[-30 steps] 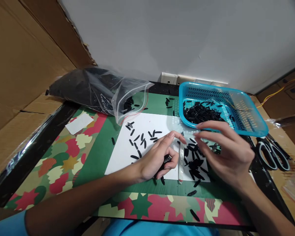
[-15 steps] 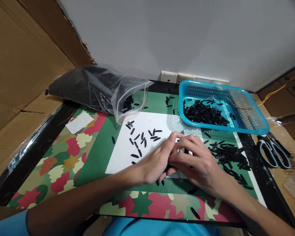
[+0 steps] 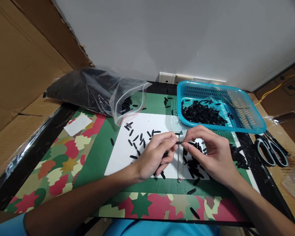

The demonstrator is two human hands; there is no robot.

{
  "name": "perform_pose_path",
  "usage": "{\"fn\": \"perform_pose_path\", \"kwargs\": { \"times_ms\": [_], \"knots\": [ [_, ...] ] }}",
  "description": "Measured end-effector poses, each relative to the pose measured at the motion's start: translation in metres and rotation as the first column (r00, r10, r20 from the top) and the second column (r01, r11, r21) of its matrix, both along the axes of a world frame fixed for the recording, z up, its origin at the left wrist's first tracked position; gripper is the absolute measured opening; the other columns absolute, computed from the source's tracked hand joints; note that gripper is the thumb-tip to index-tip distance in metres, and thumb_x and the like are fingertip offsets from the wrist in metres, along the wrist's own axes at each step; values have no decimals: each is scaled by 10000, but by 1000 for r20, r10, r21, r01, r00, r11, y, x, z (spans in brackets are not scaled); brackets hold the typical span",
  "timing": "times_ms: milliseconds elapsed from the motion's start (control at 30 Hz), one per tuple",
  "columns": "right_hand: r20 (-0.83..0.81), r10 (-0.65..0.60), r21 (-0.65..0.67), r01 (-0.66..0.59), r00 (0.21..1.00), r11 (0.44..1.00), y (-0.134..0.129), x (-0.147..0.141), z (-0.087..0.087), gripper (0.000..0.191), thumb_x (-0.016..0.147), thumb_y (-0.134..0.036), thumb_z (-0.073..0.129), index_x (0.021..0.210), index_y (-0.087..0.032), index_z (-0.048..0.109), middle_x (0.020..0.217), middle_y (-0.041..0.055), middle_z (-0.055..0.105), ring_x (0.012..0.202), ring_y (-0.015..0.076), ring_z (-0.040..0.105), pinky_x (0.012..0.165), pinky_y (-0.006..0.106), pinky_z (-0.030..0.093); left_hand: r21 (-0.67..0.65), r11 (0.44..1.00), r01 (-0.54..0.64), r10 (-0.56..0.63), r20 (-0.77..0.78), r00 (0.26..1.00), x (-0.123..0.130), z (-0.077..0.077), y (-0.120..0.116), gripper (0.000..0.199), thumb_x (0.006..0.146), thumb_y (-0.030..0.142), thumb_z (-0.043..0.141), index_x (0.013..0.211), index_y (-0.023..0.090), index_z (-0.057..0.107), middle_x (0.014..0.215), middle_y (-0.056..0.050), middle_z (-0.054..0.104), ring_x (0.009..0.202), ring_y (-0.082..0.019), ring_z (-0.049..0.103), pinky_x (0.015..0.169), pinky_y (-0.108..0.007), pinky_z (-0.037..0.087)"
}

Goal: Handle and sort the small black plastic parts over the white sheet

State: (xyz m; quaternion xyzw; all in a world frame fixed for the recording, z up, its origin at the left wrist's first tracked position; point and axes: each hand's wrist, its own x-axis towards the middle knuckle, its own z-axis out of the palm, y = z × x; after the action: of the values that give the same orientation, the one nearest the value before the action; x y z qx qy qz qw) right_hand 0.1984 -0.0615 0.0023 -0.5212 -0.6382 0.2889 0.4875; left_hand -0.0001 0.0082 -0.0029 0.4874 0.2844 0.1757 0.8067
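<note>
A small black piece (image 3: 179, 143) is pinched at its left end between the thumb and forefinger of my left hand (image 3: 157, 152). The curled lower fingers of that hand partly hide more black pieces in the palm. My right hand (image 3: 208, 149) grips the right end of the same piece with thumb and forefinger. Below them, a clear narrow strip (image 3: 180, 168) lies upright in view on the white sheet (image 3: 115, 160). Loose black pieces (image 3: 134, 146) are scattered left of my hands, and a denser pile (image 3: 193, 165) lies partly under my right hand.
A blue basket (image 3: 258, 121) holding black pieces stands at the back right, with scissors (image 3: 266, 152) beside it. A large zip bag (image 3: 83, 87) of dark pieces lies at the back left. A small white paper (image 3: 78, 125) rests on the patterned mat.
My hands have come apart from their overlapping pose, the right one moving right and up. The black piece between the fingertips and the clear strip below now show plainly.
</note>
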Motion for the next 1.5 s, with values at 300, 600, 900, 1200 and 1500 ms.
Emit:
{"fn": "perform_pose_path", "kwargs": {
  "times_ms": [300,600,900,1200,1500],
  "knots": [
    [-39,-27,-16,26,999,1000,2,1,-1,36,979,-241,756,943,-237,760,940,51,724,907,225,661,823,385,526,-9,1000,-24,24,39,999,0,1,-1,379,1074,540,493,892,208,499,504,118,400,286,-47,306,302,-133,228],
    [-62,-15,-23,14,998,1000,2,-1,0,39,979,-222,753,942,-235,755,931,50,717,897,218,649,801,379,521,-16,999,-33,34,57,998,1,2,-2,348,1086,484,493,866,214,488,514,114,395,296,-43,306,296,-119,244],
    [-55,-13,-3,13,998,1000,1,0,1,67,964,-172,759,942,-235,751,926,40,711,894,208,650,800,366,519,240,968,-73,85,-40,996,-2,-2,-4,344,1045,506,584,884,212,510,530,116,363,349,-39,308,341,-142,238],
    [1,11,14,-11,1000,1000,0,0,1,87,963,-142,756,959,-228,742,962,38,708,922,198,662,837,358,528,424,903,-71,128,-107,986,-2,-2,-4,353,1057,485,572,858,196,534,550,100,392,424,-41,325,432,-184,212],
    [-15,6,6,-6,1000,1000,2,1,1,81,963,-155,760,950,-234,745,948,34,712,918,201,660,835,362,525,387,919,-71,104,-63,993,-2,-2,-3,285,1030,401,639,863,193,537,541,111,391,416,-29,327,440,-175,232]
  ]
}}
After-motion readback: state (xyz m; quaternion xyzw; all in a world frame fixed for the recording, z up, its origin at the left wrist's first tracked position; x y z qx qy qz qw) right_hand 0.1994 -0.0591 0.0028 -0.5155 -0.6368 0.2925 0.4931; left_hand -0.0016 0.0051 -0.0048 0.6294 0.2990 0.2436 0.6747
